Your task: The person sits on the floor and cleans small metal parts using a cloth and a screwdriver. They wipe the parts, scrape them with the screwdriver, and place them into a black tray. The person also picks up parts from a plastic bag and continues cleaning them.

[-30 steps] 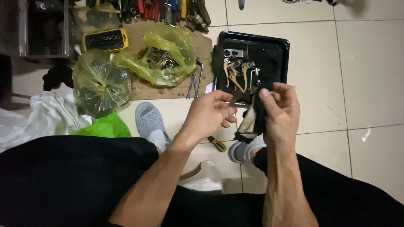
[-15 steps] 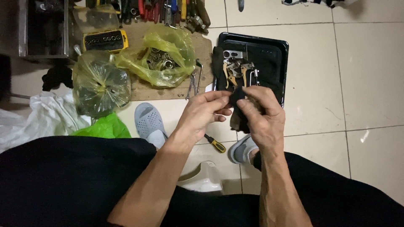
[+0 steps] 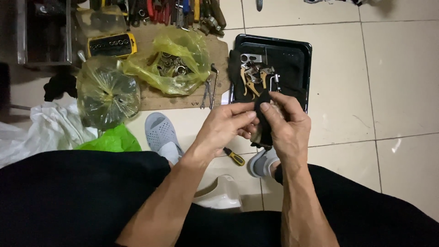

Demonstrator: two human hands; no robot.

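A: What do the hands hold?

B: The left hand (image 3: 228, 126) and the right hand (image 3: 286, 126) meet above the floor tiles (image 3: 366, 82). Both grip a dark rag (image 3: 261, 120); the right fingers (image 3: 270, 107) are curled and pinching the cloth, and the left fingers (image 3: 244, 116) press against it from the other side. Whether a small part lies inside the fold cannot be told.

A: What surrounds them?

B: Just beyond the hands lies a black tray (image 3: 299, 48) with metal levers (image 3: 254, 75) resting on a dark cloth. To its left, a brown board (image 3: 151, 98) carries a yellow bag of metal parts (image 3: 176, 61). A yellow-handled screwdriver (image 3: 234, 156) lies on the floor beneath the hands.

A: How far along is the work?

B: Judging by appearances, wiping is under way; the levers lie grouped on the tray, and it cannot be told which are cleaned.
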